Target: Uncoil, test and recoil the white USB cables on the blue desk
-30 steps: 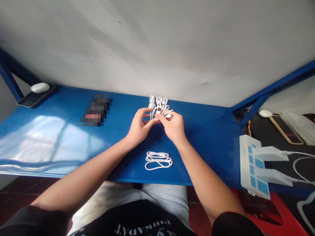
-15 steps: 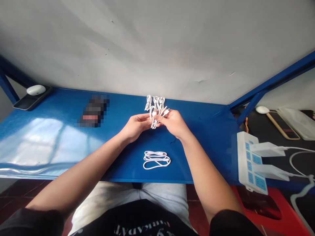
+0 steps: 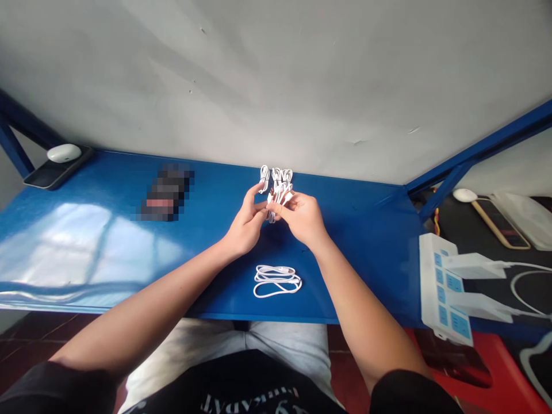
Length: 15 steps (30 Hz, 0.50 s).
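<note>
A pale grey wall point(image 3: 302, 86), scuffed in places, fills the upper view. Against it runs a blue tabletop point(image 3: 353, 253), window light glaring on its left part (the panes' outline shows in the reflection), with blue frame bars point(image 3: 495, 146) rising at the right. Beyond these lies a black surface point(image 3: 468, 230); below it shows a red seat point(image 3: 504, 368). A white power strip point(image 3: 431, 287) stands at the table's right end, two white adapters point(image 3: 474, 265) plugged in.

Well left of the hands is a dark, pixelated item point(image 3: 166, 192); in the far left corner, a white rounded case point(image 3: 64, 152) sits on a dark tray point(image 3: 47, 177).

The hands are together over mid-table. The right hand point(image 3: 305, 217) pinches a bunched white cable point(image 3: 282, 194); the left hand point(image 3: 246, 221) meets it, forefinger raised, its grip unclear. Just behind, three tied bundles point(image 3: 288, 175) lie by the wall, partly hidden. A loosely coiled cable point(image 3: 276, 280) lies between the forearms, near the front edge.
</note>
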Motion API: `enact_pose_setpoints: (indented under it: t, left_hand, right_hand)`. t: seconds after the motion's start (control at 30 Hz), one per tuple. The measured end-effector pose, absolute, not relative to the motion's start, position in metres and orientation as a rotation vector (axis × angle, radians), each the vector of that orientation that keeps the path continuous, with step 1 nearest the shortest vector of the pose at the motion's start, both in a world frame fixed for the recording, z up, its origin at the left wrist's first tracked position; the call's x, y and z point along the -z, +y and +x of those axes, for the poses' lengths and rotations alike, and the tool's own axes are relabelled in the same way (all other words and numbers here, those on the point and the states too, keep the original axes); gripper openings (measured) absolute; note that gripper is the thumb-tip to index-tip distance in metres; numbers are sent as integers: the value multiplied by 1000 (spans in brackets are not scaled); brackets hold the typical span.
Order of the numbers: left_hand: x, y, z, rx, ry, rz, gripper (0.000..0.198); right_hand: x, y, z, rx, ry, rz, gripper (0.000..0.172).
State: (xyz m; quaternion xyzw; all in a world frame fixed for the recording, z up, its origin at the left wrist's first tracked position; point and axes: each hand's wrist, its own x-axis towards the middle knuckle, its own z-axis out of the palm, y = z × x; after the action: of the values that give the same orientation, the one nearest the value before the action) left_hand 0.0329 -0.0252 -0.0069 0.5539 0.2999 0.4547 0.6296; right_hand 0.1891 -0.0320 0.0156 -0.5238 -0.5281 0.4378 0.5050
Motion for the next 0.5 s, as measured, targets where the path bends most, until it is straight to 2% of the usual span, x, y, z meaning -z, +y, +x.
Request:
enact_pose_setpoints:
  t: [0.13,0.43,0.5]
  left_hand:
    - [8,-28,37,-1029,564,1122,40]
    - [0,-25,39,-993,679,906,46]
    - [0,-25,39,-971,680,900,43]
  right_hand:
    - [-15,-31,190,-1039,-1188,-1224,39]
    - [-14,-31,193,-1020,-1234,-1238,40]
    - [-14,-31,194,-1009,-1252,-1234,40]
